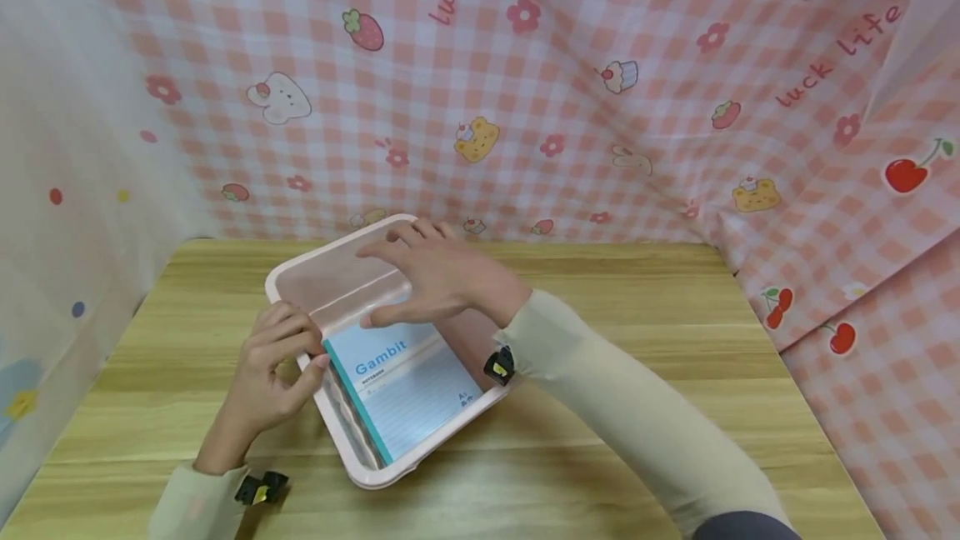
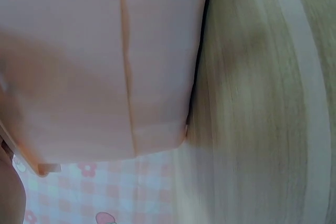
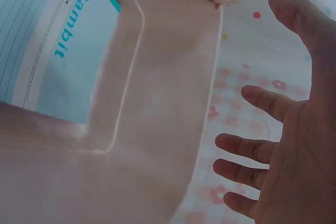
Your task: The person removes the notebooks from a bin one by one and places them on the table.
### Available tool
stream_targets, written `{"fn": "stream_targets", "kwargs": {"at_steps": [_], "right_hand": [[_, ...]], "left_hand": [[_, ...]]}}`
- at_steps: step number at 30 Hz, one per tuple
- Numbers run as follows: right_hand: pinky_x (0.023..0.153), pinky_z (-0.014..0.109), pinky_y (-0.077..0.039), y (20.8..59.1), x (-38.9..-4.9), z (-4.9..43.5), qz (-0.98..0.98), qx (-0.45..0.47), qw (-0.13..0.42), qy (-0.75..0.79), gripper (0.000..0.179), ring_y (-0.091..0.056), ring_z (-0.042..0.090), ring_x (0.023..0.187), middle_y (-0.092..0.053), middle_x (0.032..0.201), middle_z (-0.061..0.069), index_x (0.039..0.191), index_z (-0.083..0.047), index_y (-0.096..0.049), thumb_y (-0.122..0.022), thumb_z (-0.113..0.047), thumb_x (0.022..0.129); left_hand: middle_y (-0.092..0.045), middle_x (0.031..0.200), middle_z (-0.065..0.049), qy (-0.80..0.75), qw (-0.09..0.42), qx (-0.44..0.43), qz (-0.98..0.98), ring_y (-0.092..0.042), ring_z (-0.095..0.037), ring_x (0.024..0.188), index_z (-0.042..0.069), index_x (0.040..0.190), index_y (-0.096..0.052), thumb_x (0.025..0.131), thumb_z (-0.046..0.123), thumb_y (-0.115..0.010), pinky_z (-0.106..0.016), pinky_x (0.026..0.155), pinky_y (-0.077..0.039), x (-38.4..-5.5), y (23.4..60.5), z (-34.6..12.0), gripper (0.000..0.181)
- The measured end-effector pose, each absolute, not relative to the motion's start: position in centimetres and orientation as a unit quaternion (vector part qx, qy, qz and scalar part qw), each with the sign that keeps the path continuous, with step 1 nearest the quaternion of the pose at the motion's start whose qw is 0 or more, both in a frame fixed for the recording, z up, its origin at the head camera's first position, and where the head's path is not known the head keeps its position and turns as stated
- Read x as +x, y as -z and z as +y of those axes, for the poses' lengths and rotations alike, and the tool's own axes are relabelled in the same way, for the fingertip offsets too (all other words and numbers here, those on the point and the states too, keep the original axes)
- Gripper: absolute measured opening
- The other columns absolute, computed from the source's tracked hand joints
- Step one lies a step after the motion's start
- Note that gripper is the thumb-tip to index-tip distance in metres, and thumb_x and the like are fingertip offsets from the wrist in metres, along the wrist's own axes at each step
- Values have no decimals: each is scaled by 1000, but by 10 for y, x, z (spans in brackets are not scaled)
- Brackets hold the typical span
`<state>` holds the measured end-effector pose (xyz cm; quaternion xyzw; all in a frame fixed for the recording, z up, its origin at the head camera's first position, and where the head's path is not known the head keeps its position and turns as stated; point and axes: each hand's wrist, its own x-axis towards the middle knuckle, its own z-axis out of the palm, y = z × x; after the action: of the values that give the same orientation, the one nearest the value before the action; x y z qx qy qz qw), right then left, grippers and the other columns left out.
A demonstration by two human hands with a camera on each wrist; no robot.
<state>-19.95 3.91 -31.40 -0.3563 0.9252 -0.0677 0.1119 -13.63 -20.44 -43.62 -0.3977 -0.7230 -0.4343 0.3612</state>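
Observation:
A pale pink plastic bin (image 1: 431,446) sits on the table, turned at an angle. Inside lies a light blue notebook (image 1: 420,382) with a teal spine, its cover reading "Gambit". My left hand (image 1: 266,373) grips the bin's left rim, fingers bent over it and thumb beside the notebook's corner. In the left wrist view the bin's outer wall (image 2: 63,77) fills much of the picture. Over the bin's far part, my right hand (image 1: 442,273) is held with fingers spread, nothing in it. The right wrist view shows its fingertips apart from the bin's wall (image 3: 168,77).
The wooden table (image 1: 637,340) extends to both sides of the bin. Behind it hangs a pink checked curtain (image 1: 420,90) with cartoon prints, which also runs along the right side. A whitish curtain (image 1: 82,148) borders the left.

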Motion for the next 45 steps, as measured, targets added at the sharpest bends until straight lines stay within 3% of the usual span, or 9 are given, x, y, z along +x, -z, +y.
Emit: {"fn": "stream_targets", "kwargs": {"at_steps": [13,32,45], "right_hand": [[125,53,-20,343,-212,12,921,-362,139,26,92,-21,26,155,-28,164,3,159,-41,-26,-51,-85,83],[112,43,-35,390,-212,-23,907,-375,172,-79,96,-30,16,142,-29,159,-1,159,-41,-21,-50,-88,80],[119,38,-31,411,-208,-26,896,-395,178,-99,87,-32,13,140,-35,150,-7,151,-41,-32,-57,-85,80]], "left_hand": [[-59,73,-4,438,361,-399,-720,-48,-20,82,14,65,-62,77,13,-64,-31,90,-32,-138,440,-204,12],[-59,72,-4,437,369,-399,-717,-48,-20,81,14,65,-62,87,19,-63,-31,89,-32,-137,438,-201,22],[-59,71,-4,440,376,-398,-712,-49,-21,80,13,64,-61,86,19,-62,-31,89,-33,-134,433,-197,23]]}}
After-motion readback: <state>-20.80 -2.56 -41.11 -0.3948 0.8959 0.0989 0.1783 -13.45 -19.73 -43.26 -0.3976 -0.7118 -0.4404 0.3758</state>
